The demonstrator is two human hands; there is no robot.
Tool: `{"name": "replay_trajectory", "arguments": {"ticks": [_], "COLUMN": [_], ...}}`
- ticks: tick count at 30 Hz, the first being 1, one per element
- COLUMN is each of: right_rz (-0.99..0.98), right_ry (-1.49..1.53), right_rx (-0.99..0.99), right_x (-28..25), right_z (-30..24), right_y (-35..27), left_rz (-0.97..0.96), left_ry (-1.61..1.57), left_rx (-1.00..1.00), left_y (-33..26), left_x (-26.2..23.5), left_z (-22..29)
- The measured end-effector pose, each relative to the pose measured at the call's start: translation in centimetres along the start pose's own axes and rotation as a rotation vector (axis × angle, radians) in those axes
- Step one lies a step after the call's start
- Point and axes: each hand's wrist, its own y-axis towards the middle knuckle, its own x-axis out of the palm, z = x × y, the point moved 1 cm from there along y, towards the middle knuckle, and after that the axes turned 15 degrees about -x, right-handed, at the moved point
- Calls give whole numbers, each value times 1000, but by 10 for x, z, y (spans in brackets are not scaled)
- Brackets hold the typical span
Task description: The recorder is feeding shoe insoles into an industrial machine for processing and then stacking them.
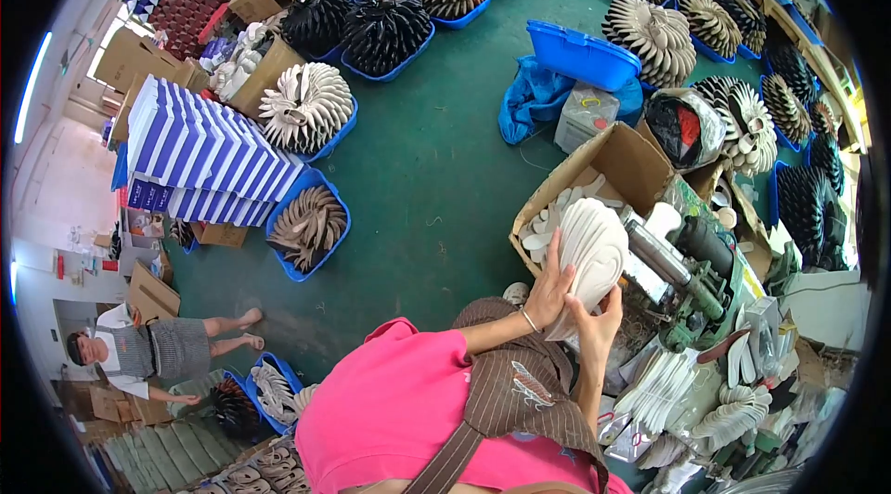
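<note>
Between my two hands is a thick stack of white insoles (594, 248), fanned slightly at its upper end. My left hand (551, 290), with a bracelet at the wrist, presses along the stack's left side. Lower down, my right hand (597, 319) grips the near right edge with thumb and fingers. Just beyond the stack stands an open cardboard box (631, 156) with loose white insoles (562, 215) inside. A green machine with metal rollers (661, 248) is close on the right, beside the stack.
More white insole stacks (657, 390) lie on the bench at right. Blue tubs (338, 243) of fanned shoe parts line the green floor (427, 178). White-and-purple boxes (209, 155) are piled at left. A person in an apron (176, 348) stands at lower left.
</note>
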Motion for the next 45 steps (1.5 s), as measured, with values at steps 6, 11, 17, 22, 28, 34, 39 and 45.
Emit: {"name": "replay_trajectory", "arguments": {"ticks": [6, 11, 17, 22, 28, 34, 39, 45], "right_rz": [157, 358, 468, 619, 514, 498, 388, 312], "right_ry": [220, 393, 563, 554, 247, 135, 353, 398], "right_rx": [-7, 22, -25, 76, 72, -53, -9, 240], "right_x": [-16, -25, -37, -39, -68, -42, -56, -55], "right_z": [7, 4, 48, 106, 117, 125, 125, 143], "right_y": [-11, -13, -31, -58, 5, -58, 15, -32], "left_rz": [-6, -136, -8, -306, -367, -705, -773, -508], "left_ry": [35, -297, -660, -860, -842, -979, -966, -984], "left_rx": [-42, -265, -428, -521, -607, -607, -483, -515], "left_y": [-6, -2, 0, 14, 2, 9, -2, -5], "left_x": [4, 11, -7, -33, -44, -32, -38, -16], "left_z": [-5, -13, -7, 4, 27, 11, 11, -15]}}
